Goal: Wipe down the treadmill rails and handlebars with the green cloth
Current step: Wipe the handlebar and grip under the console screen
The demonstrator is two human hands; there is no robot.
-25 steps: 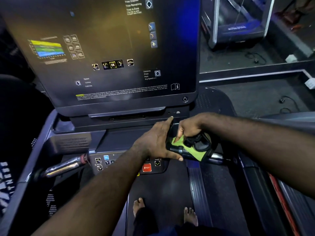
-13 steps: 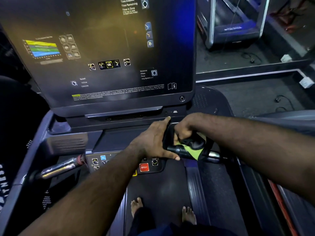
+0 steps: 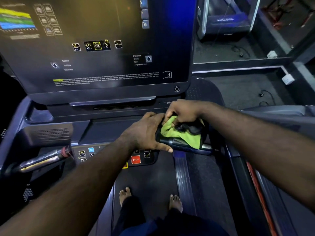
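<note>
The cloth (image 3: 181, 134) is green and soft. It sits bunched up on the bar (image 3: 185, 145) at the right side of the treadmill (image 3: 183, 181), just under the lower right corner of the screen (image 3: 102, 68). My right hand (image 3: 183, 113) pinches the cloth from above, with its fingers curled into the folds. My left hand (image 3: 146, 133) wraps round the end of the bar, thumb below, and touches the edge of the cloth.

I think the cloth is light and floppy. It should bend round the bar with ease, but it could bunch up or slip off if I hold just a corner. It is best to take it in the middle, so a big part of it rubs the bar. The bar looks hard and shiny, so it may be slippery. Something dark lies on the cloth by my right fingers; I cannot tell what it is.

The other bar (image 3: 42, 160), at the left side, is well apart from both hands.

A red button (image 3: 135, 159) just below my left hand says STOP. On the screen I can read OK (image 3: 97, 46), Speed, Distance and Pace. The small print along its lower edge is too blurry. I see no brand name.
</note>
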